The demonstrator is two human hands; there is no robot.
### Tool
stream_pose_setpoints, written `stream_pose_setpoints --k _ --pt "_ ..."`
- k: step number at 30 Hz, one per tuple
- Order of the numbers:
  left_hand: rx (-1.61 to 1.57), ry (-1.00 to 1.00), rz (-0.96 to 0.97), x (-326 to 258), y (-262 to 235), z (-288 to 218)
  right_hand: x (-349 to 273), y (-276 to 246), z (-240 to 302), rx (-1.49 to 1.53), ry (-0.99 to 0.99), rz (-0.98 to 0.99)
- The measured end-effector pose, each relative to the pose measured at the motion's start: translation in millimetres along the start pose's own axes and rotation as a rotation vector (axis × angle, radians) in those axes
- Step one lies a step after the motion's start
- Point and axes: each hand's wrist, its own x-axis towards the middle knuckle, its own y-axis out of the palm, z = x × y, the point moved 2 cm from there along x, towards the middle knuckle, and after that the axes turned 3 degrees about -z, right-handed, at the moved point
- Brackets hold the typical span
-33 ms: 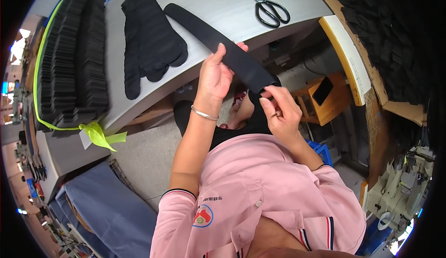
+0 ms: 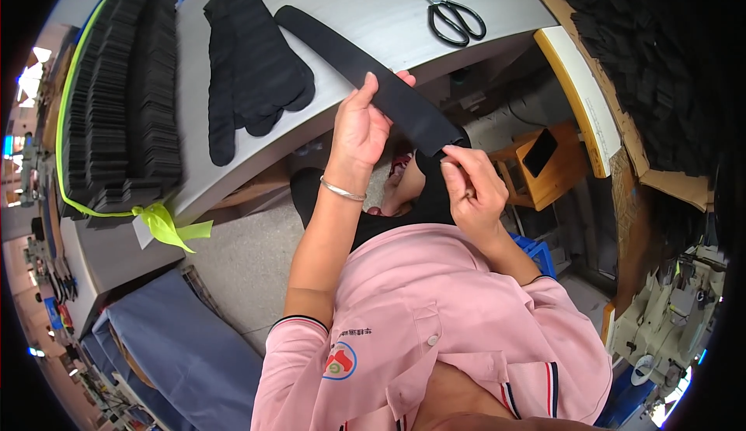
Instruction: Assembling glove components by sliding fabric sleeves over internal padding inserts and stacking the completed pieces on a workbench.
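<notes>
A long, flat black fabric strip (image 2: 353,62), sock-like with a rounded far end, slants from the table down toward my lap. My left hand (image 2: 362,124) holds it near its middle, thumb at the near edge and fingertips showing beyond the far edge. At the strip's lower end, my right hand (image 2: 475,186) is closed in a pinch at the corner, thumb and forefinger together. Left of the strip, a loose pile of similar black fabric pieces (image 2: 252,62) lies on the grey table (image 2: 357,0). Black-handled scissors (image 2: 449,15) rest to the right, blades pointing away.
Stacked black pieces (image 2: 116,97) stand at the left, bound by a yellow-green band (image 2: 167,225). A cardboard box (image 2: 676,186) of black pieces is at the right. Below it, a phone (image 2: 539,151) lies on a wooden stool (image 2: 563,175). Blue cloth (image 2: 186,345) hangs at lower left.
My right hand has shifted very slightly right at the strip's lower end, its fingers drawn closer together. The left hand and the strip stay in place.
</notes>
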Motion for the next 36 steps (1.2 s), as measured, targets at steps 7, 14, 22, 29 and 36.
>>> stream_pose_setpoints --k 7,14,22,29,36 --pt "-0.014 0.031 -0.003 -2.7 2.6 5.1 -0.9 10.5 -4.1 -0.080 0.036 0.057" --pt "-0.017 0.017 0.056 -10.0 14.1 12.4 -5.5 13.2 -9.0 -0.308 -0.142 -0.021" --pt "0.045 0.076 -0.011 -8.8 10.0 19.3 -12.3 25.8 -27.3 0.038 0.321 0.097" --pt "0.054 0.098 -0.008 -5.4 1.3 26.7 -7.3 28.9 -27.5 0.829 1.050 0.318" --pt "0.079 0.044 -0.004 -11.0 0.8 37.8 -17.1 27.4 -38.8 0.008 0.426 -0.092"
